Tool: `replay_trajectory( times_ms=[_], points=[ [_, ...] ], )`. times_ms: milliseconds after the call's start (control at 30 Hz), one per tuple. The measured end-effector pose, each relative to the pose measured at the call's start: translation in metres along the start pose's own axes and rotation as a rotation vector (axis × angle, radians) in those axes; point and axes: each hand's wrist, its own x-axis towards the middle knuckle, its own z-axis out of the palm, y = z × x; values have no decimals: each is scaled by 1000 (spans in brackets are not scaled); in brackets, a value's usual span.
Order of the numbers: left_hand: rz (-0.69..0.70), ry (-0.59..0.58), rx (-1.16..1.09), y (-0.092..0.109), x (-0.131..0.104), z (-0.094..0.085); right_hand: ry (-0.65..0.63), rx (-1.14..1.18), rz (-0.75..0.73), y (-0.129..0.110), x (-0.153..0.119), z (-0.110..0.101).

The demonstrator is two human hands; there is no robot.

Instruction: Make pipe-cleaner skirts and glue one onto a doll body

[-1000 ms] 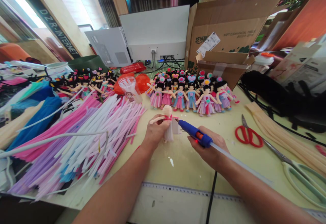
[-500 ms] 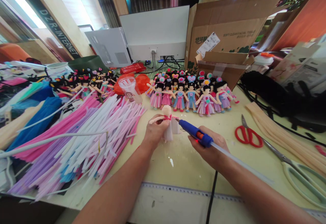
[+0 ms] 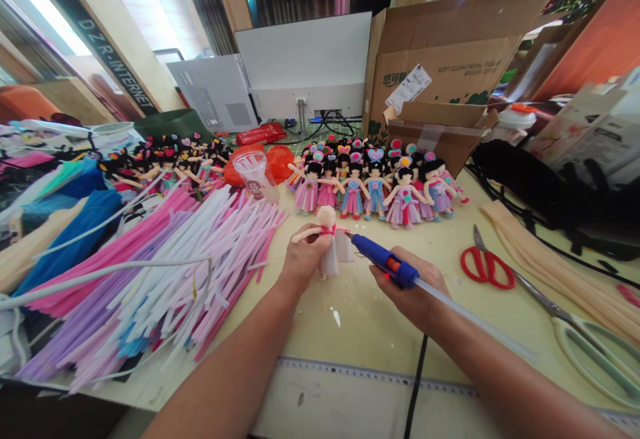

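My left hand (image 3: pixel 306 257) pinches a small doll (image 3: pixel 327 218) with a bald cream head, a pink band at the chest and a whitish skirt. The doll is held upright, one cream arm sticking out to the left over my fingers. In my right hand (image 3: pixel 417 286) is a blue glue gun (image 3: pixel 383 258), a clear glue stick coming out of its back end. Its nozzle meets the doll's side near the pink band; whether it touches is too small to tell. A black cord runs down from below my right hand.
Finished dolls (image 3: pixel 375 186) stand in rows behind. Pink, white and purple strips (image 3: pixel 200 272) heap on the left beside a plastic cup (image 3: pixel 256 176). Red-handled scissors (image 3: pixel 486 267), larger pale green-handled scissors (image 3: pixel 590 346) and cream strips (image 3: pixel 565 259) lie right. A cardboard box (image 3: pixel 440 59) stands behind.
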Motion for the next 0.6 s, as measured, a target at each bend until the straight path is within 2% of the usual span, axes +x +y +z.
replay_trajectory(
  times_ms=[600],
  points=[
    [-14,6,-2,1,0,-1,4,-12,-12,3,-1,1]
  ],
)
